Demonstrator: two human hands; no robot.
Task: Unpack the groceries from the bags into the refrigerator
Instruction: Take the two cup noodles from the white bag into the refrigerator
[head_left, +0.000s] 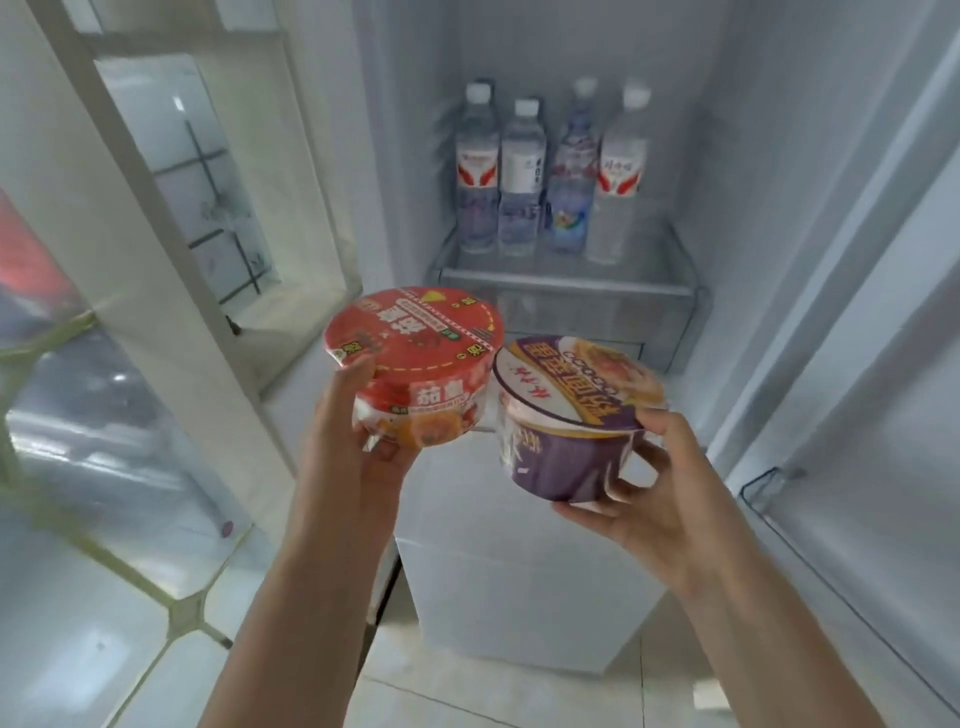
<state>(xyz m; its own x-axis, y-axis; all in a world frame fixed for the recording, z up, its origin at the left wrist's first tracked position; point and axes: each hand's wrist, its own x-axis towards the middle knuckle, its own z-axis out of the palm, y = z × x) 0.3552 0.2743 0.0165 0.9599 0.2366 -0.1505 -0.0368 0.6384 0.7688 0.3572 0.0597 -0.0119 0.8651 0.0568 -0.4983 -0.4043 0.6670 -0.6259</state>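
red noodle bowl (415, 366): held up in front of the open refrigerator, left of the purple one, rims nearly touching; lid tilted toward camera and slightly left
purple noodle bowl (574, 415): just right of and a bit lower than the red bowl; lid tilted up and leftward, base down-right into the palm
handling (judgement): both look light, shrink-wrapped so likely slippery, thin walls that would dent if squeezed; foil lids soft, so best not pressed
where to hold (judgement): side wall and base, thumb on the rim edge, as now; base is narrower than the lid, so cupping from below seems safest
axis: each is squat, wider than tall; short axis runs base to lid, leaning toward the person, no real long axis
left hand (363, 441): grasping the red bowl, thumb up at the lid rim, fingers curled under the base
right hand (639, 493): grasping the purple bowl, thumb at the rim, fingers wrapped round lower wall and base
refrigerator (769, 218): door open, white interior straight ahead
shelf (566, 283): clear, behind and above the bowls, free strip at its front edge
water bottles (550, 171): four, upright in a row at the back of the shelf
drawers (509, 587): white, below the hands
floor (78, 649): pale tiles at left
bags: not in view
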